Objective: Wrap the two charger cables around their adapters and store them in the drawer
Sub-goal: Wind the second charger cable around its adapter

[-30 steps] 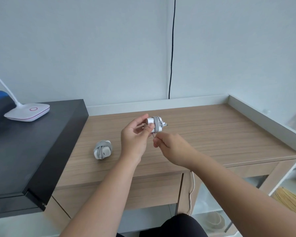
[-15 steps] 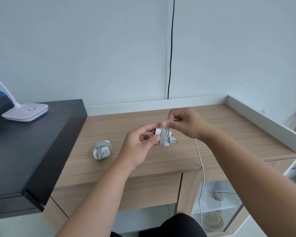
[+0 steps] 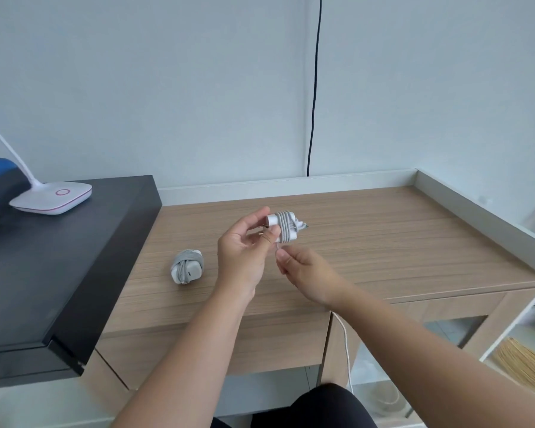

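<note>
My left hand holds a white adapter above the wooden desk, thumb and fingers pinching its plug end; several grey cable turns circle it. Just below it, my right hand pinches the loose white cable, which trails down past the desk's front edge. A second adapter, fully wound in its grey cable, lies on the desk to the left of my left hand. The drawer front under the desktop is closed.
A black cabinet adjoins the desk on the left and carries a white lamp base. A raised white rim borders the desk's back and right. A black cord hangs down the wall. Shelving stands at the right.
My right hand has swung from above the adapter down to below it, carrying the cable round another turn. The left hand has lifted the adapter slightly.
</note>
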